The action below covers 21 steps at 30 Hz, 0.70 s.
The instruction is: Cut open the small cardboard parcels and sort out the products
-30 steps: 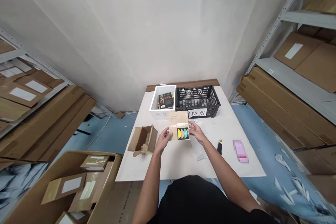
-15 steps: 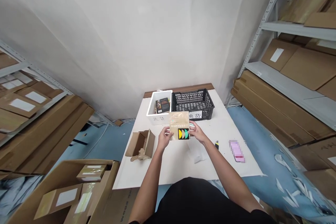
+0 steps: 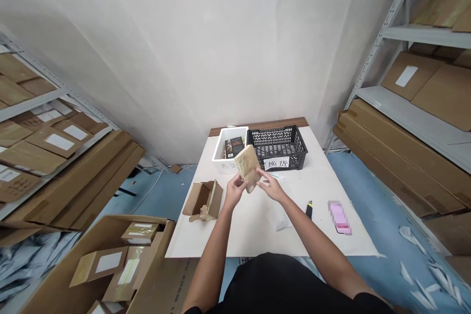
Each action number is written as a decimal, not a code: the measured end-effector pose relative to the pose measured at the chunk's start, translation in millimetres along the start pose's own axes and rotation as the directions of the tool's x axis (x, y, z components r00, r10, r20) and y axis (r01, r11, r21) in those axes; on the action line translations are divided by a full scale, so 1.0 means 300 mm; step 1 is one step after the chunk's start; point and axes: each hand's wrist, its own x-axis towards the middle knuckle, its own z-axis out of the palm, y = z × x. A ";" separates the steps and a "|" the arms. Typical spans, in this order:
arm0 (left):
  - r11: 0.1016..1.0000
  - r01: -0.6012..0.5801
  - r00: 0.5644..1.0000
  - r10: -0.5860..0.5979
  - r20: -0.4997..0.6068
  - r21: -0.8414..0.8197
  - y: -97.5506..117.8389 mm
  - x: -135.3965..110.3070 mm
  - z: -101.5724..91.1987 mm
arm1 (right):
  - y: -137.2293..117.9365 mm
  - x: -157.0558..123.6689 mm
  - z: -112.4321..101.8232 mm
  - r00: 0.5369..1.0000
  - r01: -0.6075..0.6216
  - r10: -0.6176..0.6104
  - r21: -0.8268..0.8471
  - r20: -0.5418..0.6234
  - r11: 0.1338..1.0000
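A small tan book [image 3: 248,164] is held tilted above the white table, in front of the bins. My left hand [image 3: 234,190] grips its lower left edge between thumb and fingers. At the lower right edge, the fingers of my right hand [image 3: 270,186] press against the book. A plain tan side faces me, with a small white patch near its lower corner. Behind the book stand a white foam box [image 3: 230,167] with a dark book [image 3: 234,147] inside and a black plastic crate [image 3: 296,157] bearing a paper label.
An opened cardboard box [image 3: 202,201] lies on the table's left. To the right are a utility knife [image 3: 309,209] and a pink phone [image 3: 340,217]. A carton of parcels [image 3: 110,262] stands at lower left. Shelves with boxes [image 3: 423,78] flank both sides.
The book has turned from its printed cover, with coloured half-circles, to a plain tan side, and it now tilts. Both hands have shifted their hold. The whole view has moved slightly.
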 end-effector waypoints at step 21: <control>0.998 0.006 0.999 -0.008 -0.031 -0.067 -0.112 0.181 -0.286 | 0.022 0.260 0.281 0.974 -0.072 0.040 0.135 0.223 0.988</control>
